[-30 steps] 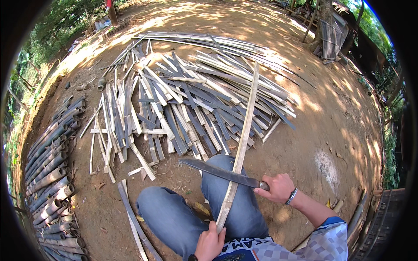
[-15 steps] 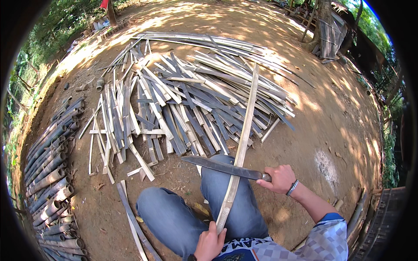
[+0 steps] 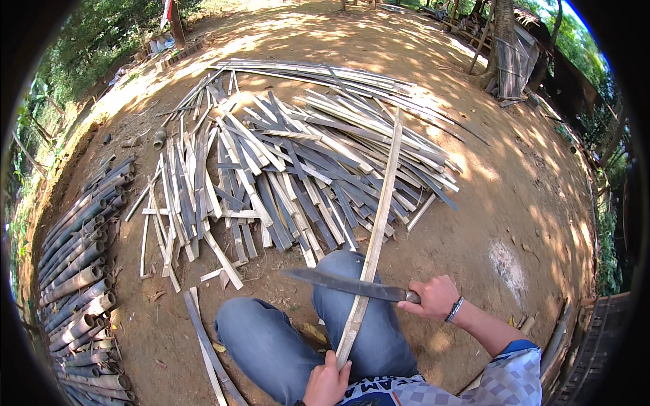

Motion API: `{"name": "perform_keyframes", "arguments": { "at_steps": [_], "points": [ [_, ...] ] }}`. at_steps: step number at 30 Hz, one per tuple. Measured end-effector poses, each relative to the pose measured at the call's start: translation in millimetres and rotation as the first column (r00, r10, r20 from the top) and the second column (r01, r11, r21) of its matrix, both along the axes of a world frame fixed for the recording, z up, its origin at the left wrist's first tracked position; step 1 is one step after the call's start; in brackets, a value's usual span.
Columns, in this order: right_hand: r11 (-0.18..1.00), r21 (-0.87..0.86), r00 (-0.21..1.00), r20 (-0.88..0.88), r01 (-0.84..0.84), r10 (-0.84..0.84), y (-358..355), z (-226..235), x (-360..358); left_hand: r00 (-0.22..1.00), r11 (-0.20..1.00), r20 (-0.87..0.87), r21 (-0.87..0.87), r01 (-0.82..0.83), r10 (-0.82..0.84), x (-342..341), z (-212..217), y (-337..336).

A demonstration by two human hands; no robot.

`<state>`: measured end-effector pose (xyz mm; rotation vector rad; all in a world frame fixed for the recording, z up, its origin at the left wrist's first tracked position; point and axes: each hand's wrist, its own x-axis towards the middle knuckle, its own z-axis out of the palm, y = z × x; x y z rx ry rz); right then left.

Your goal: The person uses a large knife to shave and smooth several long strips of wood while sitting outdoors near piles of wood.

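Note:
My left hand (image 3: 328, 380) is closed around the near end of a long pale bamboo strip (image 3: 374, 247). The strip slants up and away across my right thigh, its far end over the pile. In my right hand (image 3: 435, 298) is the handle of a machete (image 3: 345, 283), my fingers wrapped round it. Its dark blade lies crosswise over the strip above my knee and points left. Whether the edge bites into the bamboo I cannot tell. My jeans-clad knees (image 3: 261, 338) are bent below.
A large heap of split bamboo strips (image 3: 298, 162), pale and dark, spreads on the dirt ahead. Whole bamboo poles (image 3: 81, 271) are stacked at the left. Two loose strips (image 3: 206, 345) lie beside my left knee. A tree trunk (image 3: 504, 40) stands at the far right.
The view has tilted slightly, so the scene sits a little lower. The machete still crosses the strip, and both hands keep their holds.

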<state>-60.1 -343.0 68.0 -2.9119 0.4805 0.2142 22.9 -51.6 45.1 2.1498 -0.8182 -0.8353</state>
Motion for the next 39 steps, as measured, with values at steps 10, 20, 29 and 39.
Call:
{"name": "perform_keyframes", "arguments": {
  "at_steps": [10,20,29,39],
  "points": [
    [1.000,0.005,1.000,-0.016,0.005,-0.005,-13,-4,2,0.997,0.997,-0.024,-0.016,-0.072,0.071,-7,3,6],
    [1.000,-0.001,1.000,0.015,0.023,-0.023,-27,-5,10,0.993,0.998,-0.102,0.017,-0.064,0.066,-5,3,9],
    [0.996,-0.003,0.995,0.058,0.085,-0.085,-43,-5,17,0.996,0.998,-0.072,-0.009,-0.057,0.056,-6,5,7],
    [0.997,-0.048,0.998,0.019,0.063,-0.062,-53,-3,16,0.994,0.998,-0.087,-0.017,-0.068,0.067,-8,9,5]
  ]
}}
